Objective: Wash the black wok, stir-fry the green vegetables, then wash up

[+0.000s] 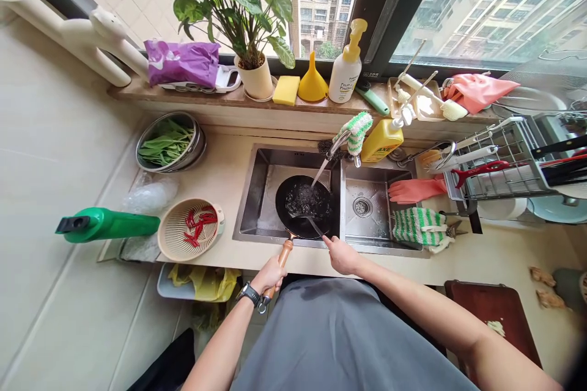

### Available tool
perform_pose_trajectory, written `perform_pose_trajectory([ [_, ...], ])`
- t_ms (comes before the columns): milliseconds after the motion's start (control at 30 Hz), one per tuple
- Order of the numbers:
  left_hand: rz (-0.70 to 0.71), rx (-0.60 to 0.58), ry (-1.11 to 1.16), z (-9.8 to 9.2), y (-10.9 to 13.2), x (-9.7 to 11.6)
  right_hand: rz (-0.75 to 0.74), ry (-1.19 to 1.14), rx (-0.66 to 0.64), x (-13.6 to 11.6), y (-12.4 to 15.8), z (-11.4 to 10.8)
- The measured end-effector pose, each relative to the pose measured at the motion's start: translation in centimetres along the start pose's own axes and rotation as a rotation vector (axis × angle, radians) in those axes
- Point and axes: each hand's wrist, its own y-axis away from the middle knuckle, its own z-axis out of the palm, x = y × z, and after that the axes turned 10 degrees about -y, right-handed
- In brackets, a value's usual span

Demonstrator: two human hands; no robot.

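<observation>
A black wok sits in the left basin of the sink, with water in it. Its wooden handle points toward me, and my left hand is wrapped round it. My right hand is closed on the handle of a spatula, whose head dips into the wok's water. From the faucet a stream of water runs into the wok. A green-and-white striped cloth hangs over the faucet.
Left of the sink are a colander of red chilies, a pot of green leaves and a green bottle. Right of it stand a dish rack and pink gloves. A yellow soap bottle stands behind.
</observation>
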Motion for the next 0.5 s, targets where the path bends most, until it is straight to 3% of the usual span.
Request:
perform_pose_trajectory([
  [133,0.021,-0.006,0.015,0.0,0.0,-0.1,0.124,0.154,0.029,0.5,-1.1,1.0],
  [267,0.026,-0.018,0.034,0.0,0.0,-0.3,0.112,0.22,0.123,0.9,-3.5,0.9],
  [433,0.024,-0.025,0.051,0.0,-0.1,-0.5,0.087,0.173,0.215,2.0,-5.3,-0.3],
  [500,0.033,-0.031,0.062,0.1,-0.3,-0.6,0.101,-0.076,0.247,2.4,-6.0,-1.3],
])
